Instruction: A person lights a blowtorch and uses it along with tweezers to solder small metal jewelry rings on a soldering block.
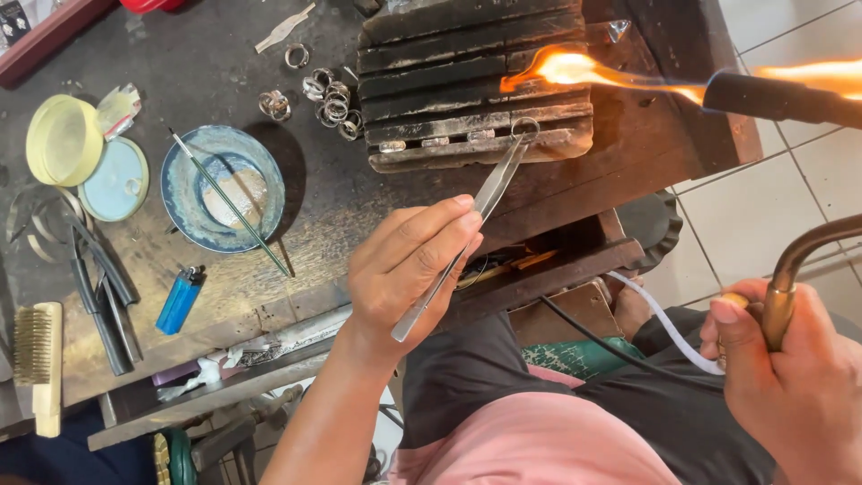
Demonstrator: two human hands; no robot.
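Jeweller's workshop: scorched wooden bench (269, 269), charred block (467, 54), lit torch (772, 97), loose rings (328, 99), pliers (99, 287) at left edge.

Workbench (233, 63): dark, scorched wooden top. On it: charred ridged block (467, 81) at the back; cluster of metal rings (330, 101) just beside the block; blue-rimmed dish (184, 211) with a thin rod (229, 202) laid across it; yellow lid (63, 139) and pale blue lid (117, 180), touching; blue lighter (180, 300); dark pliers (99, 287); wooden-backed brush (38, 364) at the left edge.
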